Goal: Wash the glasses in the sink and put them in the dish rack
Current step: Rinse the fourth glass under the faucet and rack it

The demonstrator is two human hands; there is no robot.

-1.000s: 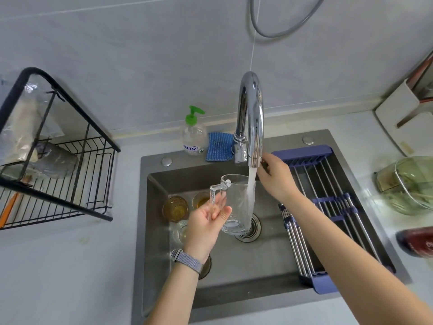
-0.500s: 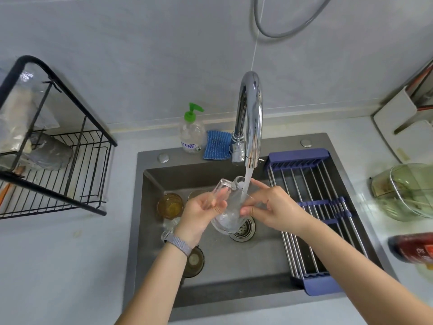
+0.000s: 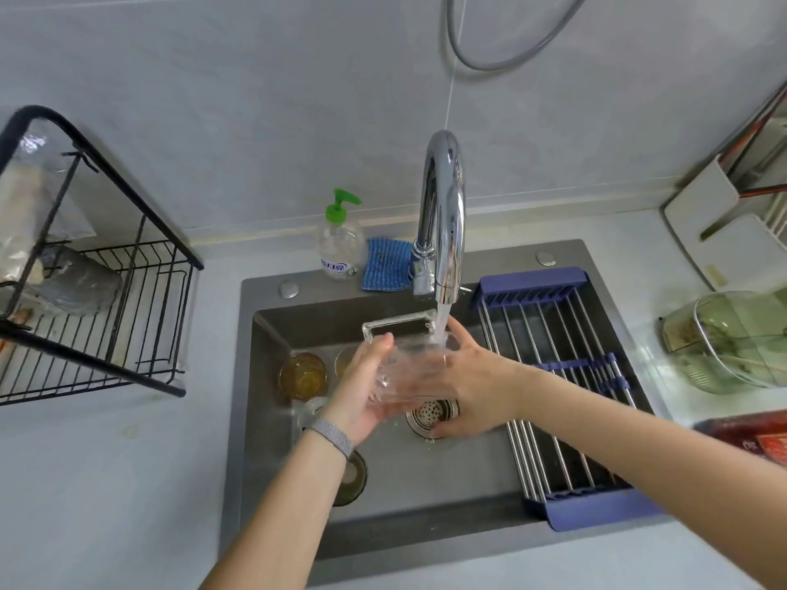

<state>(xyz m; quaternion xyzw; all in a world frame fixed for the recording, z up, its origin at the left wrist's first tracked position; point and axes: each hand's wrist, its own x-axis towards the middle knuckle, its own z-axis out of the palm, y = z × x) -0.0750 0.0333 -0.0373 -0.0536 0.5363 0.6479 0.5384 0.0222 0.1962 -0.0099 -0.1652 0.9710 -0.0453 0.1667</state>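
A clear glass mug [image 3: 402, 368] with a square handle lies tilted under the running tap [image 3: 443, 215] over the grey sink [image 3: 264, 419]. My left hand [image 3: 362, 393] cups the mug from the left. From the right, my right hand [image 3: 468, 385] wraps around it. An amber glass [image 3: 303, 375] stands at the sink's back left, a second one partly hidden behind my left hand. Another dark glass [image 3: 351, 476] sits under my left wrist. A black wire dish rack [image 3: 106, 317] stands on the counter to the left.
A blue and steel roll-up rack [image 3: 566, 376] covers the sink's right part. A soap bottle [image 3: 338, 240] and a blue sponge [image 3: 385, 266] sit behind the sink. A green-tinted glass container [image 3: 732, 338] and a red package [image 3: 753, 436] lie on the right counter.
My right hand left the tap and came onto the mug. The mug has tipped over, so its handle now points up and back, under the water stream.
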